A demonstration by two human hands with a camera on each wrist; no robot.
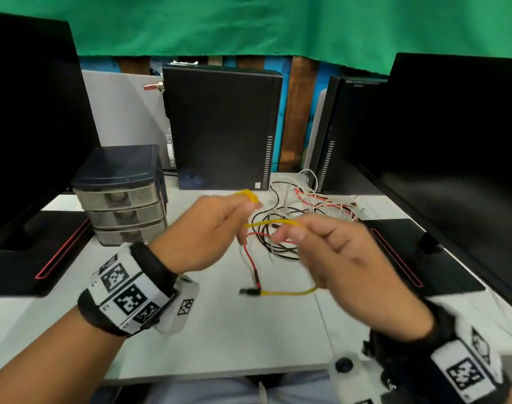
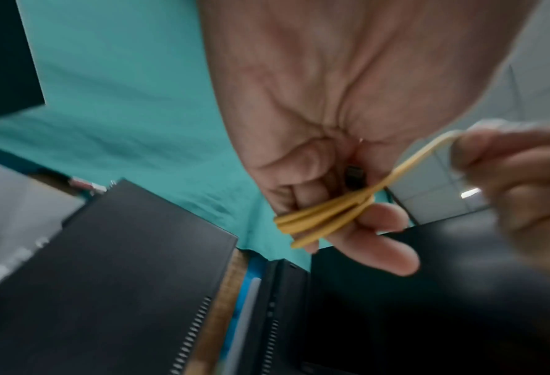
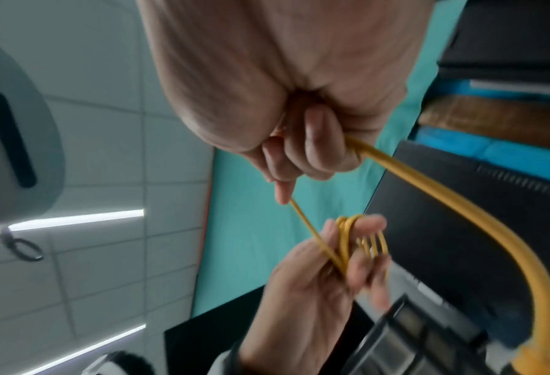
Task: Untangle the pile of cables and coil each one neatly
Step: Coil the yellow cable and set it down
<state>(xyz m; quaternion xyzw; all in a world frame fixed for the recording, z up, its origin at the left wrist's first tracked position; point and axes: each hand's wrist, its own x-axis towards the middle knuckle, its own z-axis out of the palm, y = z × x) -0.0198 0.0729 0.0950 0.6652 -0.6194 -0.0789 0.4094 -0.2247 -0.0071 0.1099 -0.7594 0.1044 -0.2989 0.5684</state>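
Note:
My left hand holds several turns of a yellow cable wound round its fingers, with a dark plug tucked against the palm. From that coil the yellow cable runs across to my right hand, which pinches it. The free end trails down to the table, where its black plug lies. In the right wrist view the yellow cable leaves my right hand and the coil sits on the left hand. A tangled pile of cables, white, black and red, lies on the table behind my hands.
A small drawer unit stands at the left of the white table. Black computer towers stand at the back, and monitors with black bases flank both sides. A red cable lies between my hands.

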